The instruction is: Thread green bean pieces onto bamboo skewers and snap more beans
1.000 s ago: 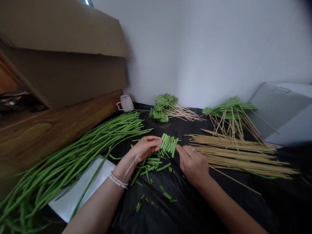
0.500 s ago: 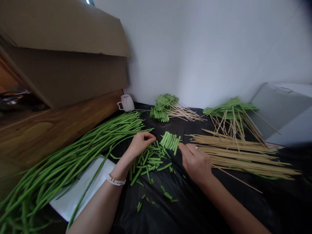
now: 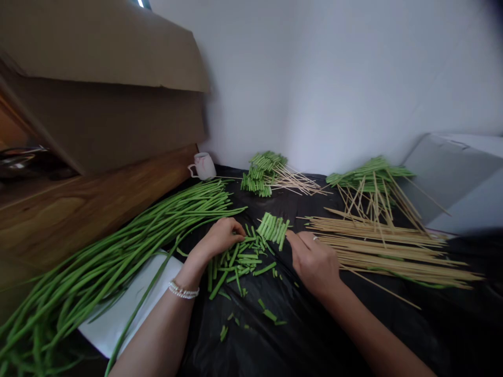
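Note:
My right hand is closed round the end of a bamboo skewer, which carries a row of cut green bean pieces side by side. A little of the skewer's tip shows past the leftmost piece. My left hand is at the upper left of a loose heap of cut green bean pieces, its thumb and fingers bent together on the edge of the heap. What lies between those fingertips is hidden. Long uncut green beans lie in a large bundle to the left of my left hand, partly over a white sheet.
Bare bamboo skewers lie at the right. Two piles of loaded skewers, one at the back middle and one at the back right, stand near the wall. A white mug, a cardboard box and a white box border the black plastic sheet.
My left hand has moved down and slightly left, from beside the skewer tip to the heap of cut pieces. My right hand and the loaded skewer have stayed almost still.

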The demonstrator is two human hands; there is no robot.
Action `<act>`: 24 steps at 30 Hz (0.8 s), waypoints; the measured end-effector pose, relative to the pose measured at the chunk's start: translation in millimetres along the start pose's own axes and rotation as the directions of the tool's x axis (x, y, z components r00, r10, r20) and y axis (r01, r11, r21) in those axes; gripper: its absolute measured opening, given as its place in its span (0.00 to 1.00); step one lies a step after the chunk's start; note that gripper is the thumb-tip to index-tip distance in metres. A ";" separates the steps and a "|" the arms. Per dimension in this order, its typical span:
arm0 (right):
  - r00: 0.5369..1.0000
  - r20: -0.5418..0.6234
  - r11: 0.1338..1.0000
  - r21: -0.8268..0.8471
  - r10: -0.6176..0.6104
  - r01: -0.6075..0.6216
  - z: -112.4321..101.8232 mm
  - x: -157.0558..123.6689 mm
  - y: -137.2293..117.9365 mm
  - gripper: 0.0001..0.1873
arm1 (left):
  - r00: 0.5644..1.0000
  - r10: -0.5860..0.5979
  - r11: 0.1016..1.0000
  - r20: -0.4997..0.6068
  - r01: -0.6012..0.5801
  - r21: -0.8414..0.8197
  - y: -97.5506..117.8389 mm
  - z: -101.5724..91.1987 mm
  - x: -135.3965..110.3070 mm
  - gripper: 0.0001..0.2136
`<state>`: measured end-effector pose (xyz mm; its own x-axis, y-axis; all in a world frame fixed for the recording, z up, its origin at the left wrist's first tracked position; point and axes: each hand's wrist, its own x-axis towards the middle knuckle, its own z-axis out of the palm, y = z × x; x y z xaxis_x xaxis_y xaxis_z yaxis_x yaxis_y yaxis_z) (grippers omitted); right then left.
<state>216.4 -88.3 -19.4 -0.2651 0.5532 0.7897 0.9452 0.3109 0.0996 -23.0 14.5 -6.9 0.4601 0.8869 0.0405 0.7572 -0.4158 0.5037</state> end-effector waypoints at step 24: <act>1.000 -0.003 1.000 0.019 -0.007 0.007 -2.8 1.0 -2.0 0.13 | 0.959 -0.217 0.002 0.180 0.185 -0.983 31.3 9.6 3.0 0.11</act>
<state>214.8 -90.6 -17.2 -0.2713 0.5486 0.7908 0.9395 0.3294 0.0938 6.6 2.2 0.7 0.3602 0.9052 -0.2256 -0.3695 0.3605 0.8565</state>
